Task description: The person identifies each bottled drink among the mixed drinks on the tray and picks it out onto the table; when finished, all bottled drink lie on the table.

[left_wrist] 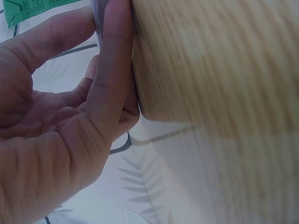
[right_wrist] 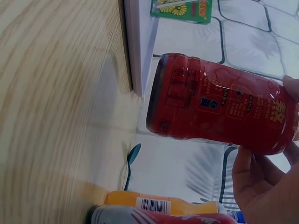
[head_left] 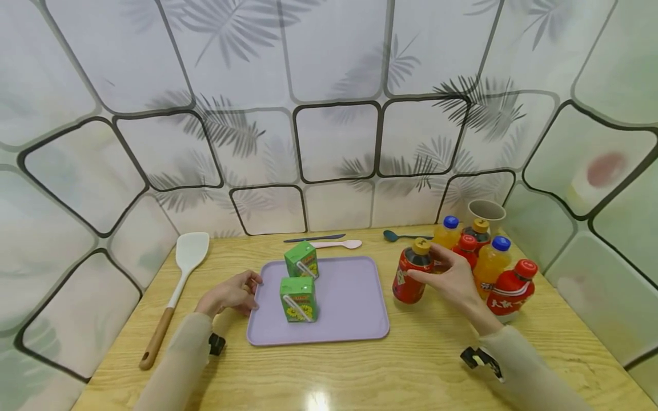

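Note:
My right hand grips a red-labelled drink bottle with a dark neck and yellow cap, to the right of the lilac tray. The right wrist view shows this bottle lifted off the table, its base toward the tray's side. At the tray's left edge, my left hand pinches the rim; in the left wrist view its fingers lie along that edge. Two green juice boxes with straws stand on the tray's left half, one behind the other.
Several red and orange bottles crowd the right side, with a beige cup behind. Along the back lie a dark knife, a pink spoon and a teal spoon. A white spatula lies at left. Patterned walls enclose the table.

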Demonstrator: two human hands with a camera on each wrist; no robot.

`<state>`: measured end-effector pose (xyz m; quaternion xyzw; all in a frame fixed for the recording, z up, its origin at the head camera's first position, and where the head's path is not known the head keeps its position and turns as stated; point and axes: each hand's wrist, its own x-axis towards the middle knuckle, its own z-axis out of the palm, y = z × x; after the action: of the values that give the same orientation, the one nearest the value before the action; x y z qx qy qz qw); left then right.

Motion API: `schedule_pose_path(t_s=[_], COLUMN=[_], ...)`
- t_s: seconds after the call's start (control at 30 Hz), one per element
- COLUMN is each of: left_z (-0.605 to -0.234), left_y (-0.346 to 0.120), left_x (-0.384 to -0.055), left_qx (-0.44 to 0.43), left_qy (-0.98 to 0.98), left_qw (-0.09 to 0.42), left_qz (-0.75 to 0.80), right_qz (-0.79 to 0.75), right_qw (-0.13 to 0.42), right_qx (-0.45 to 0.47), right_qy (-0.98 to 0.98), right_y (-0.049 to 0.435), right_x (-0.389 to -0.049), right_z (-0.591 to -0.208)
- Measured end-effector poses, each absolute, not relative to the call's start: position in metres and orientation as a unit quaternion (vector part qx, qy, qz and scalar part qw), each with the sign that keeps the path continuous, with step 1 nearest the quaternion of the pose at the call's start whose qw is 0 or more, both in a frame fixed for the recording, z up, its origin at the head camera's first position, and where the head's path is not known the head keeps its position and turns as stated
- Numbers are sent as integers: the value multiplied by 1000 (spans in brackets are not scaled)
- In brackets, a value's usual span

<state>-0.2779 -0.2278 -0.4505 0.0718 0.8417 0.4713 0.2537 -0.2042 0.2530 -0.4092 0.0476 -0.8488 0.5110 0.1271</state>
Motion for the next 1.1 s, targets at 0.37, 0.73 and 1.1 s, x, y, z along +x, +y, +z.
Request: schedule_pose_path(t_s=[0.37, 0.73, 1.1], left_z=[-449, -452, -453], left_y=[-228, -229, -228], left_x=[-277, -278, -279], left_qx=[74, 73, 69], left_qy=[842, 842, 841], left_qw=[252, 251, 251], left_qz=[471, 471, 474], right_qz=[528, 497, 471], right_qw=[132, 98, 95], right_qx=[52, 18, -8], right_qy=[-837, -862, -877], right_y=[265, 274, 288], right_x=[-199, -188, -176], right_z=[-407, -412, -407])
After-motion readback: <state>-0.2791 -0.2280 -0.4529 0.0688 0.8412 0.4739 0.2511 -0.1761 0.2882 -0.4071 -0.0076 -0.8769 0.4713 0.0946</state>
